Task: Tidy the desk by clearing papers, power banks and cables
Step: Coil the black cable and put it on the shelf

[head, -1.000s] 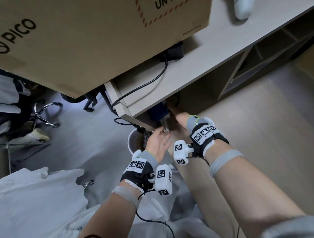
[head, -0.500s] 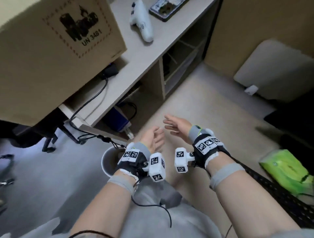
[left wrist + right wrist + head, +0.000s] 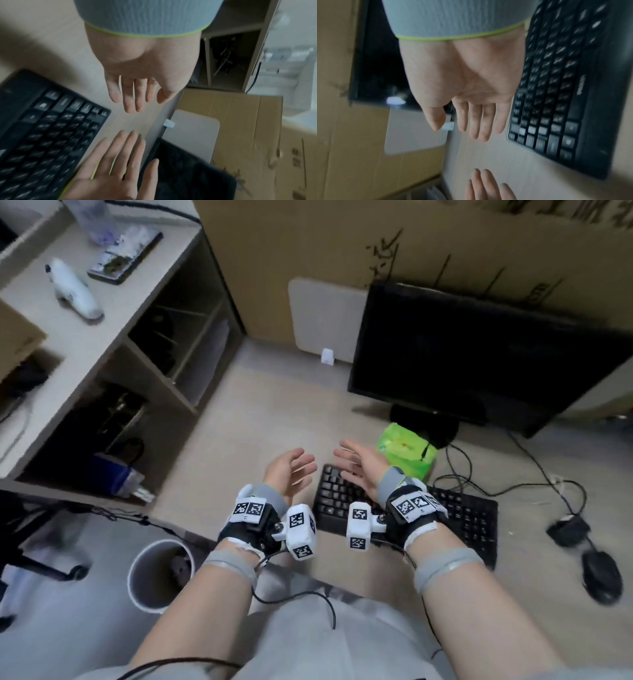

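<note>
Both hands hang in the air above the desk, palms facing each other, fingers straight and holding nothing. My left hand point(image 3: 297, 470) point(image 3: 137, 93) is just left of a black keyboard point(image 3: 462, 518) point(image 3: 42, 128). My right hand point(image 3: 356, 469) point(image 3: 467, 120) hovers over the keyboard's left end point(image 3: 565, 94). Black cables point(image 3: 507, 484) trail across the desk to the right of the keyboard. A blue pack point(image 3: 116, 477) lies in the low shelf at the left, with a black cable point(image 3: 135, 445) looped above it.
A black monitor point(image 3: 479, 361) stands behind a green tissue pack point(image 3: 406, 451). A black mouse point(image 3: 601, 577) and a small black adapter point(image 3: 568, 530) lie at the right. A white bin point(image 3: 161, 571) stands below left. The side shelf point(image 3: 113, 337) carries a white controller point(image 3: 73, 290) and a phone point(image 3: 125, 256).
The view has swung right from the low shelf to the keyboard and monitor. Both hands have drawn away from the blue pack in the shelf and now hover empty over the desk.
</note>
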### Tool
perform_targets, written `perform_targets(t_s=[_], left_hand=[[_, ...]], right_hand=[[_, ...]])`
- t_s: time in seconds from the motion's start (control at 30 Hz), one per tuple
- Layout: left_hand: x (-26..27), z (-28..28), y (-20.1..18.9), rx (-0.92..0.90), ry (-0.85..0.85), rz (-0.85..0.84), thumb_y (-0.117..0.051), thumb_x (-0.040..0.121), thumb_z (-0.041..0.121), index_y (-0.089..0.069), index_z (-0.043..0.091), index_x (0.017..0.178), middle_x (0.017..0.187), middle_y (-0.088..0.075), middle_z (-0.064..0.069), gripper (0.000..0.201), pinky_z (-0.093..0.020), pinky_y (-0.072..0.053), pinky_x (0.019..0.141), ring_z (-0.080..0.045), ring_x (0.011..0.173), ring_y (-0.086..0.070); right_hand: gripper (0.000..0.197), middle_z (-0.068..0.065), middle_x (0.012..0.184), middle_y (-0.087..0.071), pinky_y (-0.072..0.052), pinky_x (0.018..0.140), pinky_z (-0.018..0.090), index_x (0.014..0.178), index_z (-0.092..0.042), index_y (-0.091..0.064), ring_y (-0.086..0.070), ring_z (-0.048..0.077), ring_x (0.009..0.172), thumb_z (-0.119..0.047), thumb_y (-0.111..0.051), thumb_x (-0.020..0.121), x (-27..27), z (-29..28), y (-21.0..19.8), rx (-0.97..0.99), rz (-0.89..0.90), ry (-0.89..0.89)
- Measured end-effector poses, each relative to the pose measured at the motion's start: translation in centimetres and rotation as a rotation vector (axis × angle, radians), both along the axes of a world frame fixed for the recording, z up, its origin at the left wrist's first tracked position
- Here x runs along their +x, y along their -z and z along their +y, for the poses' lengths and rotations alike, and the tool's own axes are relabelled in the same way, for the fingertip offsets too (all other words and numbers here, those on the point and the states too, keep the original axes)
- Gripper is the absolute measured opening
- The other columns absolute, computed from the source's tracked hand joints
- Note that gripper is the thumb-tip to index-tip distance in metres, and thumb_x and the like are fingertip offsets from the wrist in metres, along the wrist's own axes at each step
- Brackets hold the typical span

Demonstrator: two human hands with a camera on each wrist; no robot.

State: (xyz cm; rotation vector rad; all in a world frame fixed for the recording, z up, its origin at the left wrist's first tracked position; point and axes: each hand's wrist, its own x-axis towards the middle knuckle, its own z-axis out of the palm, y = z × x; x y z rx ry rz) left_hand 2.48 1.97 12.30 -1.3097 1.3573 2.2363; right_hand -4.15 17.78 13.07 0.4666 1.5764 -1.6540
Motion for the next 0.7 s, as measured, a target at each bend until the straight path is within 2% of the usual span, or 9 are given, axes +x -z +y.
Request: perform_targets(t_s=[0.17,0.27,0.33,0.4,0.43,0.5,0.6,0.7], left_hand=[[-1.4,5.2,-0.2,-0.048,0.163,-0.026,-0.049,0.098,0.023,-0.059,0.016,0.104,0.087,-0.068,0.001,0.013,-0.027,-0.048,0.070,-0.012,0.071,-0.063],[-2.9,8.2,0.4,-0.045,0.255,-0.025,-0.050,0.098,0.019,-0.055,0.014,0.106,0.083,-0.066,-0.001,0.010,-0.023,-0.050,0.060,-0.011,0.058,-0.060],[-3.8,10.2,1.0,-0.028,0.336,-0.017,-0.048,0.099,0.018,-0.055,0.016,0.096,0.078,-0.065,0.000,0.008,-0.020,-0.045,0.055,-0.008,0.053,-0.060],[-4.5,12.2,1.6,-0.008,0.397,-0.009,-0.048,0.099,0.019,-0.054,0.017,0.090,0.065,-0.064,0.005,0.011,-0.020,-0.044,0.053,-0.006,0.050,-0.061],[-4.7,13.2,2.0,0.000,0.415,-0.011,-0.050,0.098,0.021,-0.056,0.017,0.091,0.062,-0.065,0.006,0.010,-0.021,-0.046,0.057,-0.007,0.053,-0.063],[-5.3,15.4,2.8,0.022,0.461,-0.014,-0.052,0.098,0.025,-0.057,0.016,0.098,0.067,-0.067,0.006,0.011,-0.024,-0.048,0.065,-0.007,0.058,-0.065],[-6.4,18.2,3.5,0.073,0.521,0.001,-0.051,0.098,0.025,-0.054,0.012,0.110,0.063,-0.070,0.007,0.018,-0.023,-0.045,0.059,-0.007,0.054,-0.065],[-7.5,21.4,3.2,0.048,0.528,0.002,-0.051,0.096,0.026,-0.055,0.015,0.113,0.077,-0.072,0.006,0.020,-0.025,-0.048,0.066,-0.009,0.065,-0.065]], right_hand=[[0.028,0.006,0.121,-0.066,-0.047,0.098,0.036,0.121,-0.020,-0.056,-0.062,0.020,0.106,-0.033,-0.050,0.098,1.8,7.4,0.9,0.022,-0.054,0.285],[0.034,0.003,0.114,-0.068,-0.049,0.098,0.036,0.128,-0.016,-0.055,-0.065,0.019,0.100,-0.032,-0.049,0.098,2.9,11.3,0.9,0.057,-0.078,0.407],[0.034,0.002,0.113,-0.069,-0.052,0.091,0.032,0.128,-0.016,-0.057,-0.066,0.018,0.097,-0.031,-0.049,0.098,3.8,13.6,0.3,0.107,-0.097,0.488],[0.033,0.002,0.117,-0.068,-0.053,0.085,0.030,0.125,-0.017,-0.058,-0.066,0.018,0.097,-0.032,-0.048,0.098,5.0,15.6,-0.5,0.155,-0.132,0.548],[0.033,0.002,0.119,-0.068,-0.052,0.086,0.030,0.125,-0.017,-0.058,-0.065,0.018,0.098,-0.032,-0.048,0.098,5.7,16.6,-0.7,0.178,-0.147,0.571],[0.034,0.003,0.125,-0.066,-0.049,0.092,0.031,0.126,-0.016,-0.057,-0.063,0.019,0.102,-0.031,-0.046,0.098,6.5,18.9,-1.1,0.226,-0.174,0.631],[0.036,0.005,0.136,-0.058,-0.045,0.102,0.033,0.132,-0.014,-0.053,-0.059,0.022,0.119,-0.028,-0.040,0.101,7.0,21.8,-1.1,0.286,-0.232,0.723],[0.039,0.006,0.140,-0.055,-0.042,0.108,0.037,0.135,-0.008,-0.051,-0.054,0.025,0.128,-0.025,-0.039,0.102,6.5,23.9,-1.4,0.318,-0.253,0.724]])
